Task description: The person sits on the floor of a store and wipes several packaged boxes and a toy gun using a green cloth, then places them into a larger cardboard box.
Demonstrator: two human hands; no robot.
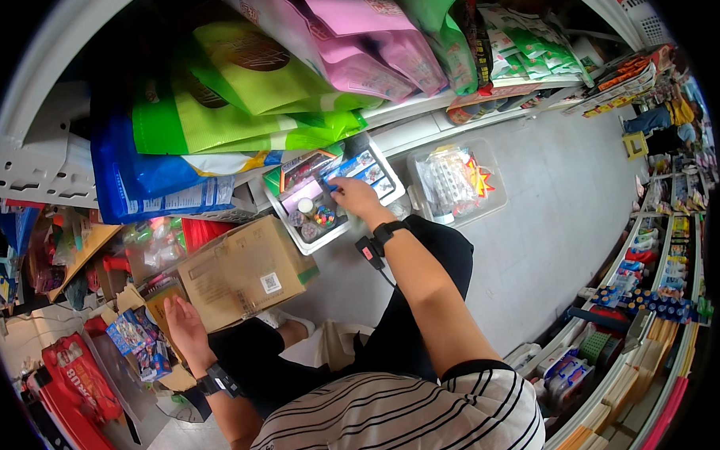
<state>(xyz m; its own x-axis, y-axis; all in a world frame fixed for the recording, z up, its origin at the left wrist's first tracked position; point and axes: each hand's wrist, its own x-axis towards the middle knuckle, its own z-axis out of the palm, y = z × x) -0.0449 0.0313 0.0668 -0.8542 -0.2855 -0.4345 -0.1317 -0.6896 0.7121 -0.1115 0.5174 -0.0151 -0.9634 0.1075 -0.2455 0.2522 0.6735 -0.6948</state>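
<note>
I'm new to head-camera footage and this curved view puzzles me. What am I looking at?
No machine here: you see a person's two bare hands. The single picture comes from a wide fisheye camera on the person's head, looking down, so straight edges bend. The right hand reaches into a white bin of small goods; what its fingertips touch is too small to tell. The left hand, loosely open and seemingly empty, is beside a cardboard box. A clear tub of packets sits on the grey floor, below bulky green bags and pink bags.
</note>
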